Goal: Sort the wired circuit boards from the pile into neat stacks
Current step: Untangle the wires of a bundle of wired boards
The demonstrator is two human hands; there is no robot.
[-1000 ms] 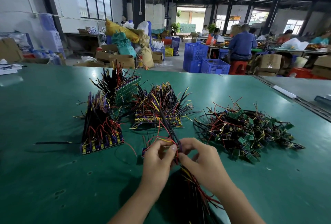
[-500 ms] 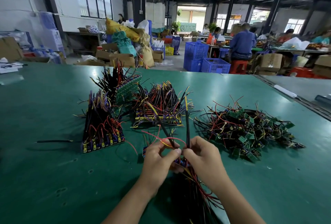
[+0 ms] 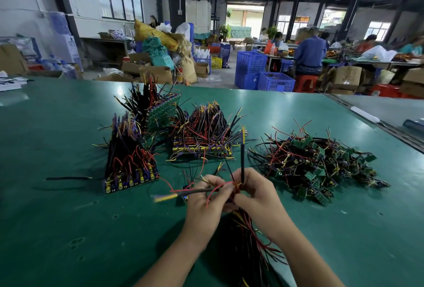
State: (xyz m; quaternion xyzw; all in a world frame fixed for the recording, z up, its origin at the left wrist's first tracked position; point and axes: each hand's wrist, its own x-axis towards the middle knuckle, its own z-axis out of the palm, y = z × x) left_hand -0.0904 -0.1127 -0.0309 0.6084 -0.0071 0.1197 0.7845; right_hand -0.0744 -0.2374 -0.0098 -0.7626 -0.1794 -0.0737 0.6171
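Note:
Both hands meet near the front of the green table [image 3: 68, 229]. My left hand [image 3: 206, 204] and my right hand [image 3: 257, 199] pinch a small wired circuit board [image 3: 231, 191] between them. One black wire [image 3: 242, 156] stands straight up from it; another [image 3: 183, 193] sticks out to the left, blurred. The loose pile of green boards with tangled wires [image 3: 316, 165] lies to the right. Three neat stacks stand behind: a left stack [image 3: 128, 160], a back stack [image 3: 158, 107] and a middle stack [image 3: 204, 135]. A bundle of wires [image 3: 247, 252] lies under my wrists.
A loose black wire [image 3: 68, 178] lies left of the left stack. A metal seam [image 3: 376, 123] runs along the table's right side. Beyond the far edge are blue crates [image 3: 263, 73], cardboard boxes [image 3: 156, 73] and seated people at other tables.
The black wire that pointed up and left between my hands has swung down to the left, blurred. The other black wire still stands upright. My hands stay in place.

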